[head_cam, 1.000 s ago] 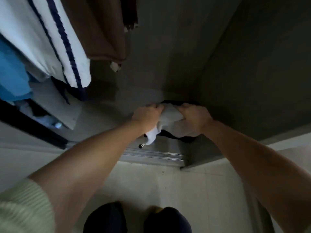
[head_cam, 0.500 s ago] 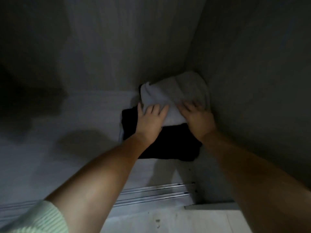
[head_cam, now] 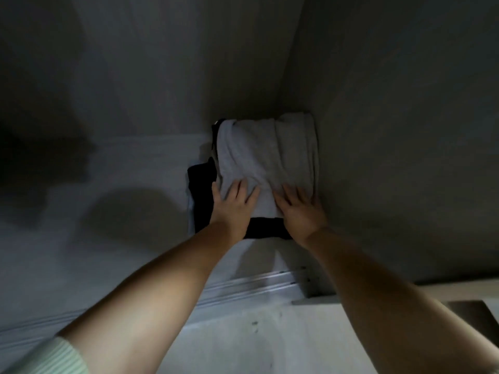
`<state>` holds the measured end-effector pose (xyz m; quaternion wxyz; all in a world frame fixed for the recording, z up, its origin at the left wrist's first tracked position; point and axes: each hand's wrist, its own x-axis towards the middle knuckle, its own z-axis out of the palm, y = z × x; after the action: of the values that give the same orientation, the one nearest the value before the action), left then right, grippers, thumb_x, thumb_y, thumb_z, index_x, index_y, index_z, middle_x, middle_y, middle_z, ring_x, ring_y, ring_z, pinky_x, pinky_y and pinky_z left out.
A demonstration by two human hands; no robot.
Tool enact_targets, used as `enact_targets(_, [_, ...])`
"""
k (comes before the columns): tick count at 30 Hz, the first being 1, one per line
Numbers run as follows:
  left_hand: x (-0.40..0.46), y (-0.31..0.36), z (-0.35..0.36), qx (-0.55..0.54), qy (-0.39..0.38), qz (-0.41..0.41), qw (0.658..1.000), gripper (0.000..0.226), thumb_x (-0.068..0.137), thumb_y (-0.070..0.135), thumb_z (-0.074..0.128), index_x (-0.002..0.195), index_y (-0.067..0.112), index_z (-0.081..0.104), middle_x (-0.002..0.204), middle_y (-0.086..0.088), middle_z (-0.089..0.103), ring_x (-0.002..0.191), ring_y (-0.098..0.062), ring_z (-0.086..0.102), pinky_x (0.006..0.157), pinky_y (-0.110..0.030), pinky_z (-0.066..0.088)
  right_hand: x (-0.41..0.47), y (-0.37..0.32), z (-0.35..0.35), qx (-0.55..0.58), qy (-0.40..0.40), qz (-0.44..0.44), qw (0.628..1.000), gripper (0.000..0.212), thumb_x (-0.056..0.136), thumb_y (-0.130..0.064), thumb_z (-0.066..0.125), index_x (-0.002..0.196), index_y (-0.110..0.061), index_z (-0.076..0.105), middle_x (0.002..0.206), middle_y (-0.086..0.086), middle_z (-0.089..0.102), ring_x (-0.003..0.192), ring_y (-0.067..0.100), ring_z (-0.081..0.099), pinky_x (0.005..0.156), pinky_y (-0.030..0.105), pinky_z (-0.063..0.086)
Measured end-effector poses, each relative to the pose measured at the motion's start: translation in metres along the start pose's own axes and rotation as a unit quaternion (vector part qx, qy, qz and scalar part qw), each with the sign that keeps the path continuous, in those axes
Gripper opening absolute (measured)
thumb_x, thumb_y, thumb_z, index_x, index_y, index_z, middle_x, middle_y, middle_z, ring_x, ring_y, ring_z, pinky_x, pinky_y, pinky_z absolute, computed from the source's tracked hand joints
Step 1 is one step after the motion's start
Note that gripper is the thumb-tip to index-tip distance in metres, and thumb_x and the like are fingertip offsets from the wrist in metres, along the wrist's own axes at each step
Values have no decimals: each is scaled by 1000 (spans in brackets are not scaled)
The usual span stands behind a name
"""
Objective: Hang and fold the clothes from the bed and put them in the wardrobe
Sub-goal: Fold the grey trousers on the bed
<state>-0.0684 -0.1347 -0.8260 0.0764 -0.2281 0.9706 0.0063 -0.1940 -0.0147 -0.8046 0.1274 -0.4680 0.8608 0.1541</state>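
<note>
A folded white garment (head_cam: 266, 155) lies on top of a folded black garment (head_cam: 202, 195) in the back right corner of the wardrobe floor (head_cam: 121, 238). My left hand (head_cam: 233, 205) rests flat on the near left edge of the white garment, fingers straight and spread. Beside it, my right hand (head_cam: 299, 209) presses flat on the near right part of the same garment, close to the wardrobe's right wall. The black garment shows at the left and along the front under my wrists.
The wardrobe's right wall (head_cam: 405, 130) stands tight against the stack. A metal sliding-door track (head_cam: 243, 288) runs along the wardrobe's front edge. Pale floor (head_cam: 270, 341) lies in front of it. Dark shadows cover the wardrobe's left side.
A second ago both hands gripped the white garment above the wardrobe floor. Now it lies on the black garment, pushed back into the corner, with both hands flat on it.
</note>
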Motion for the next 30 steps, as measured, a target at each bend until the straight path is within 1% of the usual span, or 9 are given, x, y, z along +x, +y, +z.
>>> enact_targets(2, [-11,2,-41,-15,-54,-25,998,77,88,26,51,151,23,8,152,-12,18,141,-26,18,111,-64,5,-23,-2,-34,24,-29,4,999,64,97,-22,43,153,-28,11,158,6,15,143,31,18,114,47,24])
enact_targets(5, [-31,15,-123,-27,-30,-14,999,62,89,22,47,146,20,24,139,-10,38,130,-27,34,112,-55,15,-59,0,-105,48,-7,9,999,59,95,-13,45,149,-22,24,148,9,35,131,28,41,103,40,35])
enact_targets(8, [-53,20,-207,-17,-23,12,1000,45,91,17,44,136,17,39,134,-11,45,127,-29,38,112,-50,20,-106,4,-183,65,4,22,998,53,94,-10,43,145,-20,34,136,9,50,119,29,54,94,39,43])
enact_targets(13, [-87,34,-337,-31,-42,46,998,37,92,15,46,129,13,46,129,-13,51,122,-31,46,104,-43,29,-186,16,-292,99,-8,41,994,37,94,-8,42,130,-11,50,128,14,57,117,33,57,90,40,47])
enact_targets(16, [-113,46,-406,-60,-69,47,995,36,91,16,48,127,15,48,129,-12,53,120,-29,50,99,-39,34,-236,22,-346,104,-19,62,992,35,96,-13,42,130,-15,52,129,11,57,117,31,57,89,39,47])
enact_targets(19, [-158,56,-464,-68,-57,57,994,36,90,19,51,126,16,50,131,-11,50,122,-31,48,97,-38,38,-287,23,-389,110,-20,75,991,33,96,-17,44,128,-17,56,126,8,60,115,30,59,83,35,47])
enact_targets(21, [-186,59,-491,-64,-45,76,994,32,90,23,51,122,16,53,129,-12,52,119,-33,50,97,-38,39,-322,23,-408,120,-9,93,988,32,95,-16,47,124,-17,60,122,8,63,111,31,61,79,33,47])
enact_targets(26, [-225,85,-544,-19,-83,62,994,25,93,22,44,114,18,59,123,-9,60,112,-31,58,77,-31,39,-395,31,-426,134,13,98,986,29,94,-14,43,115,-19,62,116,7,64,105,31,61,75,32,45])
enact_targets(30, [-250,130,-566,51,-138,125,981,26,93,17,46,115,15,59,123,-8,59,112,-29,57,75,-31,39,-453,56,-422,140,20,162,977,27,95,-19,41,114,-18,61,113,8,64,102,32,61,72,32,42])
